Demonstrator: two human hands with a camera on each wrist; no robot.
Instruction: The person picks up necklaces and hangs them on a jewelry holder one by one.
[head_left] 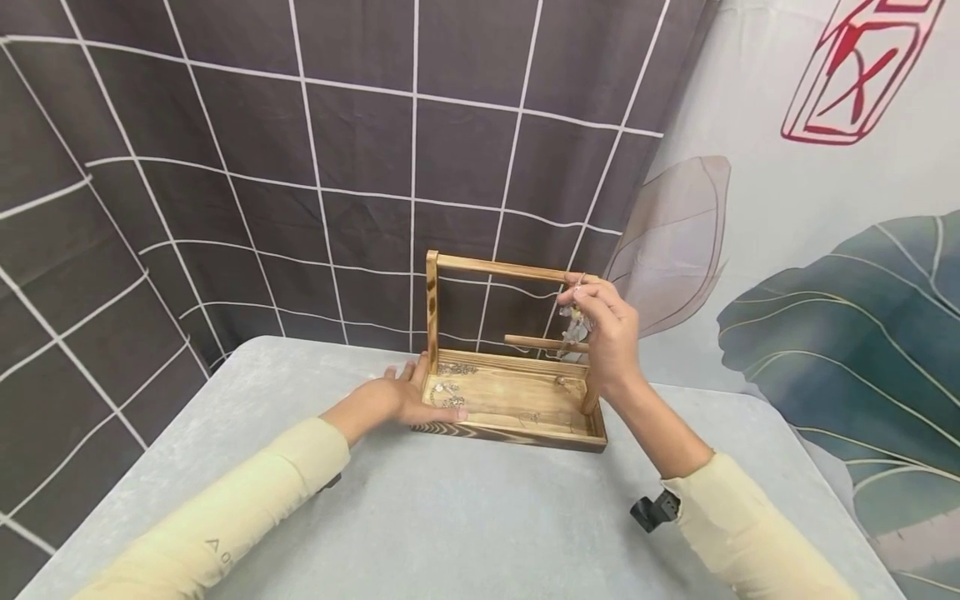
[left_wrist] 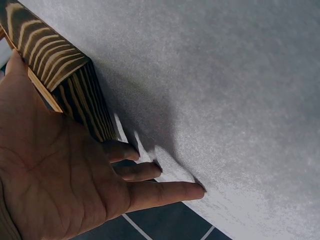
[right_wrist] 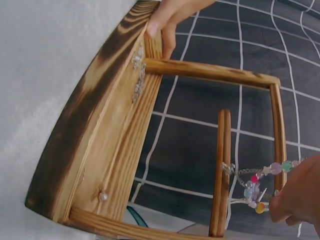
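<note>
Beads in pink, green, yellow and clear, strung on a thin silver chain, make up the bracelet (right_wrist: 257, 187) pinched between the curled fingertips of the right hand (head_left: 609, 329). It hangs just beside the upper bar at the right end of the wooden stand (head_left: 517, 400), above the shorter lower bar. That stand has a shallow tray base with scorched, dark-grained edges and 2 upright posts joined by the top bar. Small silvery pieces (head_left: 453, 369) and a pearl stud (right_wrist: 103, 196) lie in the tray. At the stand's left end rests the left hand (head_left: 401, 398), fingers straight and slightly apart, thumb along the front edge. The stand sits on a grey table (head_left: 450, 517).
</note>
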